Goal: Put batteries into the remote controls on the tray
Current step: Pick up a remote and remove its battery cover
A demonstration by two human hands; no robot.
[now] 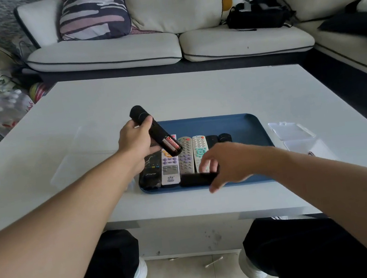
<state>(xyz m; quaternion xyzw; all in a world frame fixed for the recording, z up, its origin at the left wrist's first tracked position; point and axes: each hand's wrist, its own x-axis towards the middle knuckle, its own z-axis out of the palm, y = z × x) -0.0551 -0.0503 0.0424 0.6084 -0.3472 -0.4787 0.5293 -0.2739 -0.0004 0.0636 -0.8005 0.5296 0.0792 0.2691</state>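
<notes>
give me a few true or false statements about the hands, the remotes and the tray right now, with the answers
1. The left hand grips a black remote lifted above the tray. True.
2. The battery compartment of that remote is open and holds batteries. True.
3. The tray is red. False: it is blue.
4. The right hand rests flat on the bare table. False: it pinches a black cover over the tray's near edge.
5. Light-coloured remotes lie side by side on the tray. True.
6. The lifted remote is white. False: it is black.
</notes>
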